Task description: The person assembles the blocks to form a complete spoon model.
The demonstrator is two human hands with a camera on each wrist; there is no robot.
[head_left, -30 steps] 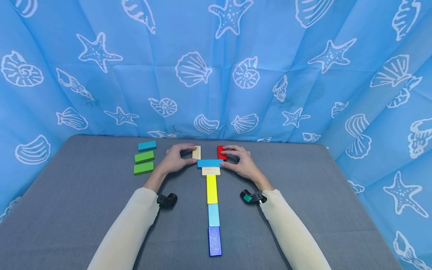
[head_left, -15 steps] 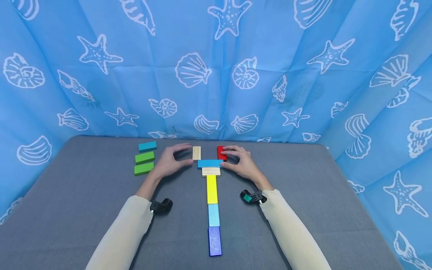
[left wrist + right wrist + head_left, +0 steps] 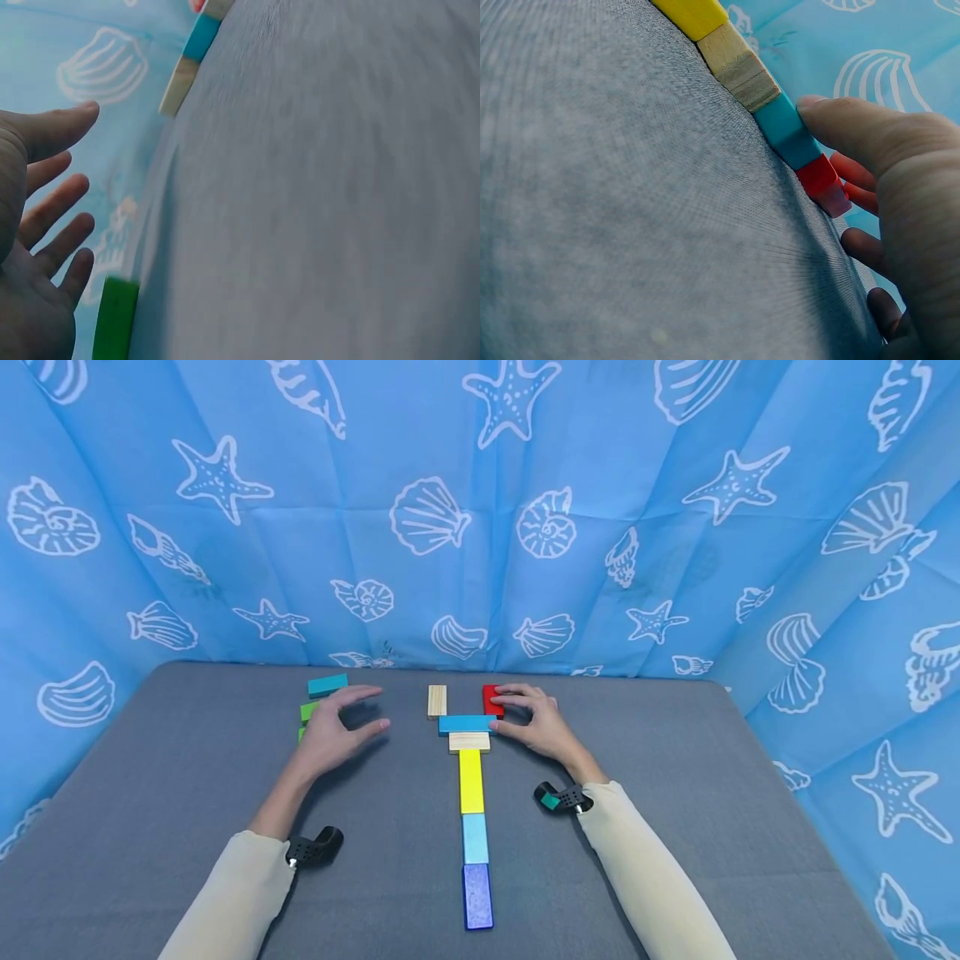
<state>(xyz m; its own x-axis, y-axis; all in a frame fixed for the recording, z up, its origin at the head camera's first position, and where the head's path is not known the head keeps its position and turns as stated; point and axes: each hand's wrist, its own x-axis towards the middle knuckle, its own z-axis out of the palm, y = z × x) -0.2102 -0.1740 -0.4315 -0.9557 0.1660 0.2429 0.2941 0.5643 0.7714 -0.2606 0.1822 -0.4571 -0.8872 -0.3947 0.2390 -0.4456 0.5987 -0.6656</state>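
My left hand [image 3: 332,739], fingers spread and holding nothing, hovers beside a teal block [image 3: 327,685] and two green blocks [image 3: 307,711], which it partly covers in the head view. In the left wrist view, one green block [image 3: 116,319] shows just below the fingers. My right hand [image 3: 542,721] stays by the red block [image 3: 491,700]; its fingertips touch the red block, and its thumb is at the right end of the blue crosswise block [image 3: 463,724]. A plain wooden block [image 3: 437,702] stands at the blue block's left end, opposite the red one.
Below the blue block runs a line of blocks toward me: a short wooden block [image 3: 468,742], a yellow one [image 3: 471,781], a light blue one [image 3: 475,838] and a dark blue one [image 3: 477,896]. A shell-patterned curtain [image 3: 480,527] hangs behind the grey table [image 3: 637,860].
My left hand has left the plain wooden block and moved left, over toward the green blocks. The wooden block stays in place; my right hand has not moved.
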